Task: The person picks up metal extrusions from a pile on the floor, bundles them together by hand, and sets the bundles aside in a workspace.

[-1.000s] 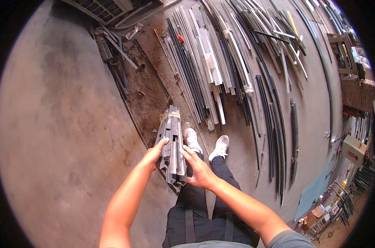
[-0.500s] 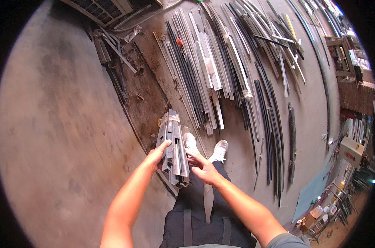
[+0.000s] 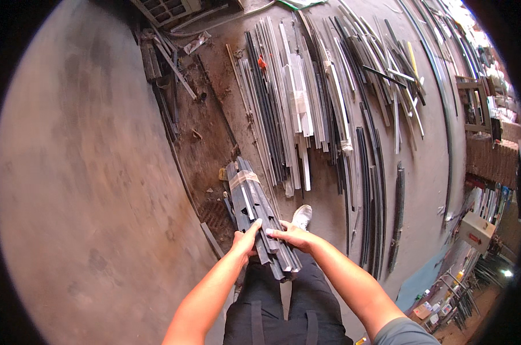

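A bundle of grey metal profiles (image 3: 257,208) lies between my hands, slanting from the far left toward my legs. Near its far end a band of clear tape (image 3: 243,177) wraps round it. My left hand (image 3: 246,240) is closed round the bundle's left side, thumb on top. On the opposite side my right hand (image 3: 293,234) grips it, the thumb across the upper face and the other fingers mostly hidden. The profiles' near ends are uneven and stick out over my dark trousers (image 3: 266,305).
Long metal strips (image 3: 298,103) lie in rows on the floor ahead and to the right. A dirt strip with scraps (image 3: 197,135) borders a wall (image 3: 93,172) on the left. My white shoe (image 3: 302,217) shows beside the bundle. A box (image 3: 477,231) stands far right.
The bundle has shifted right and turned, its near ends now pointing further right. My right hand has closed on its side, where its fingers were looser before. The view has tilted slightly.
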Demonstrator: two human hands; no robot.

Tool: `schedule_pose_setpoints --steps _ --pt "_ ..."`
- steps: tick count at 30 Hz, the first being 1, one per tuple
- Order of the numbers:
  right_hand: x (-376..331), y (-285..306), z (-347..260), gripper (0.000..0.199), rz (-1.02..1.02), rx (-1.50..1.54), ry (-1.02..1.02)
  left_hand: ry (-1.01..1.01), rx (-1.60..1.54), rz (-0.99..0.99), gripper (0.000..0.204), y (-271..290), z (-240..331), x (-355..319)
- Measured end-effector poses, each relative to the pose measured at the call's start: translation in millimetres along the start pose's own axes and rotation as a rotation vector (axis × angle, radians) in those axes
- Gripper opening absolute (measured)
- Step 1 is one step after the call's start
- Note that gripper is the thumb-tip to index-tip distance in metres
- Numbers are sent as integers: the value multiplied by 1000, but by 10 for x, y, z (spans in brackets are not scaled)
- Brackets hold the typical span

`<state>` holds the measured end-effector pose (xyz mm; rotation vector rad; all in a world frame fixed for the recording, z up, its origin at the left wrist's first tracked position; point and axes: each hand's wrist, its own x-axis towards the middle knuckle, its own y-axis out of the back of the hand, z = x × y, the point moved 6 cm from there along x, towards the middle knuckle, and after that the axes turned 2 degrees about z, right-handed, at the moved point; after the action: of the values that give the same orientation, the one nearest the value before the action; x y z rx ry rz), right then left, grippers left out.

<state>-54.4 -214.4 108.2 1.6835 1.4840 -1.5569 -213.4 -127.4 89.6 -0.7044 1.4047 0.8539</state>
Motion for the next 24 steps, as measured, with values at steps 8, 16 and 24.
schedule_pose_setpoints --steps 8,16,24 --pt "-120 189 112 104 -16 -134 -147 92 24 -32 60 -221 -512 266" --pt "135 582 647 102 154 -234 -202 133 26 -315 51 -375 -658 265" --pt "54 882 852 86 246 -323 -146 62 190 -149 74 -49 -661 985"
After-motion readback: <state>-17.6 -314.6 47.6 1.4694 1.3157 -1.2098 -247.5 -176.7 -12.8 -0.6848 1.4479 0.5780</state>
